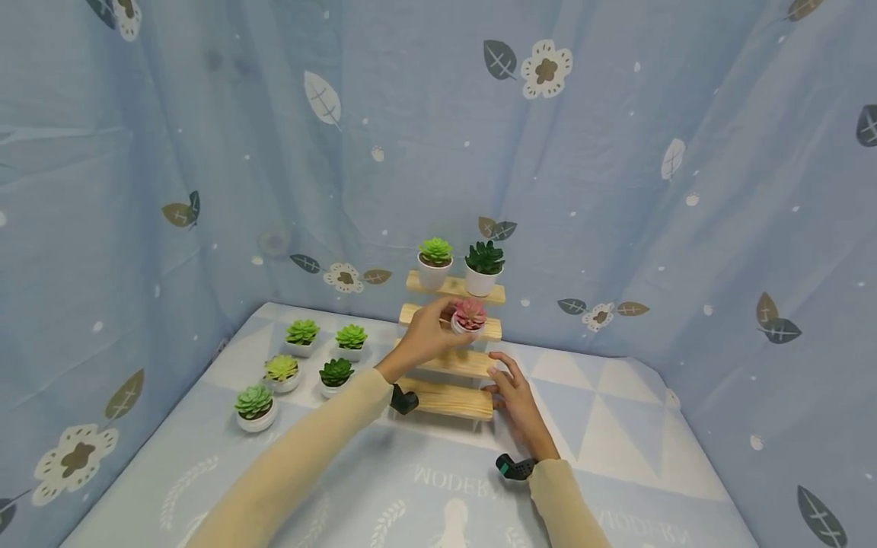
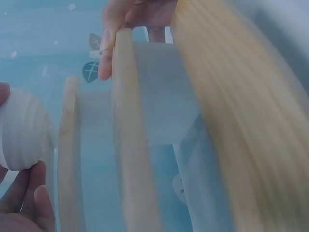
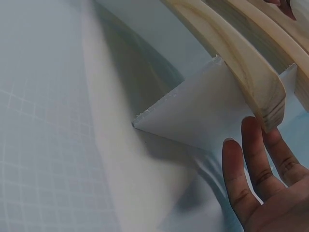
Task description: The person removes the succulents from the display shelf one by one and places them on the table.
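Note:
My left hand (image 1: 429,331) holds a pink succulent (image 1: 470,313) by its white pot, just in front of the second board from the top of a wooden tiered stand (image 1: 445,398). In the left wrist view, fingers grip the ribbed white pot (image 2: 24,128) beside the board edges. My right hand (image 1: 515,396) is at the stand's right end, its fingertips touching the lower boards. In the right wrist view, its fingers (image 3: 258,166) are extended at a board's rounded end. A bright green succulent (image 1: 435,262) and a dark green succulent (image 1: 483,268) stand on the top board.
Several potted green succulents stand on the table to the left, among them a light green one (image 1: 254,407) nearest me and a dark green one (image 1: 336,375) nearer the stand. A blue patterned curtain (image 1: 617,190) hangs behind and beside the cloth-covered table (image 1: 617,472).

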Available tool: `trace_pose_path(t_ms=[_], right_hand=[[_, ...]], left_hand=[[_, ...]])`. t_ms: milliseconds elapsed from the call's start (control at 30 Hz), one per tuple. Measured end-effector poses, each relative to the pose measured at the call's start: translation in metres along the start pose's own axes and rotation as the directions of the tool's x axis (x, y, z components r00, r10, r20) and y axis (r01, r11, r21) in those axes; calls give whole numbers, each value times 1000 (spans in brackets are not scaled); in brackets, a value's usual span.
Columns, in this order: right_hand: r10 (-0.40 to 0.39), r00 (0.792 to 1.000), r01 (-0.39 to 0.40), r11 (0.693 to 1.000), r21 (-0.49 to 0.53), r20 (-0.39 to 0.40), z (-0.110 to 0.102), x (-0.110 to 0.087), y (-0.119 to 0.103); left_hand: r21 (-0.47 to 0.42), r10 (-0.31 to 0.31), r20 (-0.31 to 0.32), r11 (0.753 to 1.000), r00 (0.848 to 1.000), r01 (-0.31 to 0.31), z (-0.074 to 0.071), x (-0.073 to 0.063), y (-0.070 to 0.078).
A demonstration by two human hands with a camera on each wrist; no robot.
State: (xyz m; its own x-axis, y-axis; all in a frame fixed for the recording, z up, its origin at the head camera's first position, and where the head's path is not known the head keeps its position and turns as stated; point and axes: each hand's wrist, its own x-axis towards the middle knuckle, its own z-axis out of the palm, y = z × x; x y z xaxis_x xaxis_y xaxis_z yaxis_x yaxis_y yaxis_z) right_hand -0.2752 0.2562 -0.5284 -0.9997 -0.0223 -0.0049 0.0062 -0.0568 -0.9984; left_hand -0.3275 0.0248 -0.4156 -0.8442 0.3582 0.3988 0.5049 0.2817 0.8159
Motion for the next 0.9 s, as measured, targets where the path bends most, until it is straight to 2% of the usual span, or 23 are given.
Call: trace_pose_path(t_ms=[333, 600, 900], right_hand=[[6, 1000, -6, 1000, -1, 0, -2, -1, 0], [-2, 1000, 2, 1000, -19, -11, -1, 0, -2], [-2, 1000, 2, 1000, -21, -16, 2, -2, 0]], left_hand=[[47, -29, 3, 998, 1000, 29, -14, -15, 0], [53, 14, 7, 999, 1000, -14, -27, -25, 2], [57, 0, -6, 998, 1000, 1, -36, -41, -1]])
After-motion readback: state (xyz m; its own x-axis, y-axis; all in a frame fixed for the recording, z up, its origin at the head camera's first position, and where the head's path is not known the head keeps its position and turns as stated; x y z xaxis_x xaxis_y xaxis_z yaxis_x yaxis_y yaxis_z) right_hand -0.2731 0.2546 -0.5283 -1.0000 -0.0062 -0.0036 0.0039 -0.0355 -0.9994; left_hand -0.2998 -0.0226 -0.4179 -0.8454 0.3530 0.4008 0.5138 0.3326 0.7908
